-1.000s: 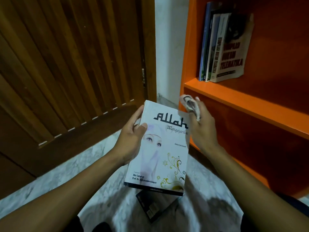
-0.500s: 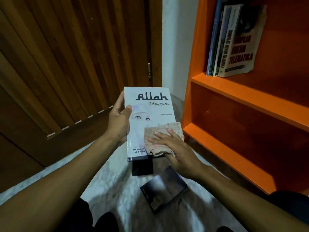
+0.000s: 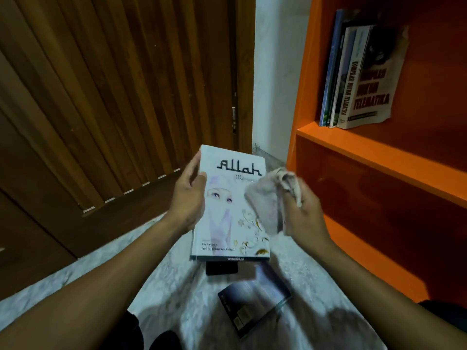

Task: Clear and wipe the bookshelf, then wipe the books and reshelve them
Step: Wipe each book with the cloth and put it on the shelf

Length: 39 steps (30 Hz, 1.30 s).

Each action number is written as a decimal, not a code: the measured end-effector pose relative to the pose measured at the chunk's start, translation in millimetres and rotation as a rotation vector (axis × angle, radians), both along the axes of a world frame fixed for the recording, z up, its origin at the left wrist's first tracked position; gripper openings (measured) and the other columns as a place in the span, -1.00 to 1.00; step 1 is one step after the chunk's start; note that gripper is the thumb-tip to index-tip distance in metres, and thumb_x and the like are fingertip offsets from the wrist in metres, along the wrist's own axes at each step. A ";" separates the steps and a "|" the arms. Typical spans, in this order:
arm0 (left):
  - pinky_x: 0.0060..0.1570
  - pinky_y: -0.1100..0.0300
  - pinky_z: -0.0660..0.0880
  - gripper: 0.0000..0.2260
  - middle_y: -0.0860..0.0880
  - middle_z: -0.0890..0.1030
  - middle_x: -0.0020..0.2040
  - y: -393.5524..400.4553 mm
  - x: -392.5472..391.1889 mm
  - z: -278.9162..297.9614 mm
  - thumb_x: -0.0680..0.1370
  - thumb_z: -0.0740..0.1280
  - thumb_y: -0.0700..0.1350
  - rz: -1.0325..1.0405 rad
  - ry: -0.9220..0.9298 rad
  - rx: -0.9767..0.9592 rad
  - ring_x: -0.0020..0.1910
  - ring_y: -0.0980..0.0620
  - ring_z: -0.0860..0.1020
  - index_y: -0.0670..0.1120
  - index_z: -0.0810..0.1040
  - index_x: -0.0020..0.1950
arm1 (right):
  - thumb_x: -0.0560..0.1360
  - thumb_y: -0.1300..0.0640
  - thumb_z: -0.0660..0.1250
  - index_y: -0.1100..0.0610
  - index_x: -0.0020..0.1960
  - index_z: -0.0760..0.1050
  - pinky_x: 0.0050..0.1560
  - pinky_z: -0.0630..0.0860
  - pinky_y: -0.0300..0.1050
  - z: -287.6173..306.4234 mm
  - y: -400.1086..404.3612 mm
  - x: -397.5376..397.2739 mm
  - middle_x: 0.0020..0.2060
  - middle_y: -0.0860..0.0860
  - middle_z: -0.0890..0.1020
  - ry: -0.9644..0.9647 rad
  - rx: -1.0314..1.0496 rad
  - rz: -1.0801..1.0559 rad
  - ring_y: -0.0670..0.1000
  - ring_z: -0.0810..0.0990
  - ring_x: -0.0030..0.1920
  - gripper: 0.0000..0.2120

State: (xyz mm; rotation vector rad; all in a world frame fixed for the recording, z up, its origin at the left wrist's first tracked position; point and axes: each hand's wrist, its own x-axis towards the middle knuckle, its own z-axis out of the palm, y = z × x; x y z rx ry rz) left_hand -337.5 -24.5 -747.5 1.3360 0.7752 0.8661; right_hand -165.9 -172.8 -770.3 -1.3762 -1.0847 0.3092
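The left hand (image 3: 188,198) grips the white book (image 3: 228,205) by its left edge above the floor (image 3: 177,286); the right hand (image 3: 302,213) bunches the cloth (image 3: 270,198) against the cover's right edge. Wiping looks underway; next, probably shelving it on the orange bookshelf (image 3: 379,157)

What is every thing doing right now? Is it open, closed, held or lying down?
White book: closed, front cover up, held by the left hand.
Cloth: crumpled, held by the right hand, against the cover.
Dark book: closed, lying on the floor.
Shelf books: closed, standing, leaning left.
Door: shut, as far as shows.
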 end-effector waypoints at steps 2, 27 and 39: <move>0.01 -0.12 0.64 -0.55 -0.01 0.64 0.26 -12.4 7.0 -4.8 0.70 0.14 -0.16 -0.091 0.020 0.007 0.10 -0.05 0.69 0.24 0.25 0.53 | 0.60 0.21 0.19 0.05 0.20 0.52 -0.11 0.45 -0.28 12.7 9.0 8.0 -0.05 -0.15 0.61 -0.028 0.073 -0.119 -0.19 0.56 -0.08 -0.76; 0.16 -0.19 0.57 -0.58 -0.03 0.63 0.27 14.4 22.4 -16.4 0.70 0.15 -0.20 0.196 -0.109 -0.138 0.15 -0.08 0.66 0.14 0.34 0.51 | 0.41 0.26 0.07 0.21 0.21 0.55 0.56 0.00 0.00 -63.7 -1.2 -50.1 0.31 0.05 0.58 -0.642 -0.067 0.449 -0.02 0.35 0.48 -0.55; -0.15 0.20 0.64 -0.55 -0.02 0.62 0.25 23.4 2.5 4.8 0.70 0.16 -0.14 0.245 -0.083 0.015 0.07 0.08 0.68 0.09 0.17 0.57 | 0.60 0.26 0.24 0.00 0.12 0.51 -0.04 0.40 -0.23 -63.3 -0.3 -30.9 0.00 -0.14 0.61 -0.240 -0.170 0.127 -0.24 0.55 0.02 -0.79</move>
